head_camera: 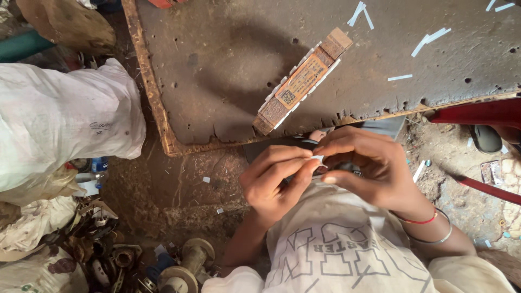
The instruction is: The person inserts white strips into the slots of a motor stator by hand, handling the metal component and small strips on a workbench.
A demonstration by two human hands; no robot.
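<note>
A worn brown table [228, 65] fills the top of the view, its edge chipped and rusty-looking, with white strips [429, 39] scattered across it. To one side slumps a big white sack [59, 119], and below that, on the dirt floor, a heap of metal parts [135, 260]. On the table near the edge lies a long brown block [301, 81], laid at a slant, with white slips poking out along both its sides.

Just off the table edge, close to the person's chest, both hands meet. The left hand [274, 182] is curled, thumb and fingers pinched together on a small white strip [317, 159]. The right hand [369, 168] closes over it from the other side, fingertips nipping the same strip. A dark thing sits under the hands; I cannot tell what it is.

The strip looks paper-thin, very light and limp, likely to crease or tear if pulled hard. It is best held by its ends, between fingertips, as both hands have it now.
</note>
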